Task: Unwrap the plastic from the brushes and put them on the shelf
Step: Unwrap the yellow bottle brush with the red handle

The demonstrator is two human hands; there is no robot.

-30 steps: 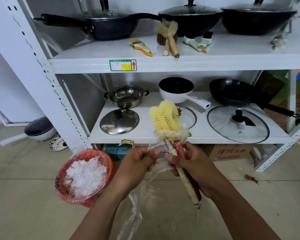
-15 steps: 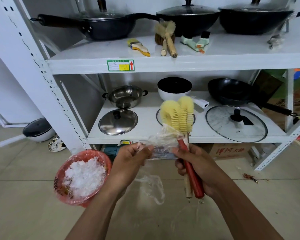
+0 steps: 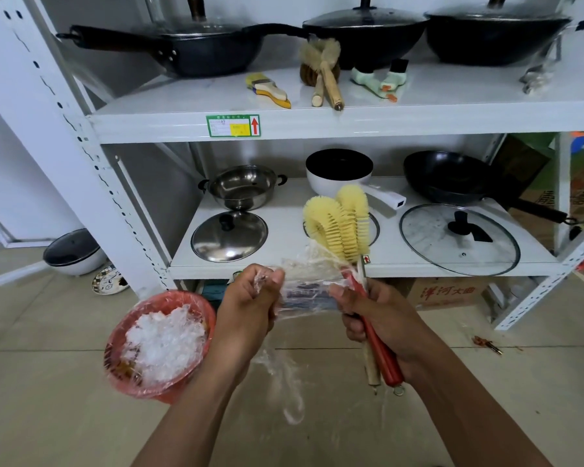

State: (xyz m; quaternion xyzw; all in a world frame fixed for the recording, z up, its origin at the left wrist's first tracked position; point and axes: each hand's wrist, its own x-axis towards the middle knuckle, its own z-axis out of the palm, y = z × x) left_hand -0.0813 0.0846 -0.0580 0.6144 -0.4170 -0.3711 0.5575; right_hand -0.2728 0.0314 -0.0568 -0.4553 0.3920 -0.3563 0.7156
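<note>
A white metal shelf rack [image 3: 385, 124] fills the view from 9 o'clock over 12 to 3 o'clock. On its upper board, at 11 o'clock, stands a black wok with a glass lid [image 3: 213, 52]. On the lower board, at 3 o'clock, lies a large round glass lid with a black knob [image 3: 459, 239].

On the tiled floor at 8 o'clock sits a red plastic basket [image 3: 155, 394], holding crumpled clear wrap [image 3: 166, 345].

Just below the centre, the right hand [image 3: 381, 318] grips two yellow-bristled loop brushes [image 3: 338, 224], one with a red handle and one with a wooden handle. Its fingers are curled round both handles, and its thumb presses on the red one. The bristle heads point up toward 12 o'clock, in front of the lower board and touching no shelf.

At 7 o'clock from the brushes, the left hand [image 3: 250, 308] pinches a sheet of clear plastic film [image 3: 307, 284] between its thumb and curled fingers. The film stretches taut from this hand to the brush necks, and a loose tail hangs toward 6 o'clock.

On the upper board at 12 o'clock lie two pale-bristled, wooden-handled brushes [image 3: 324, 72], unwrapped. At their 9 o'clock lies a flat yellow-handled brush [image 3: 270, 91].
</note>
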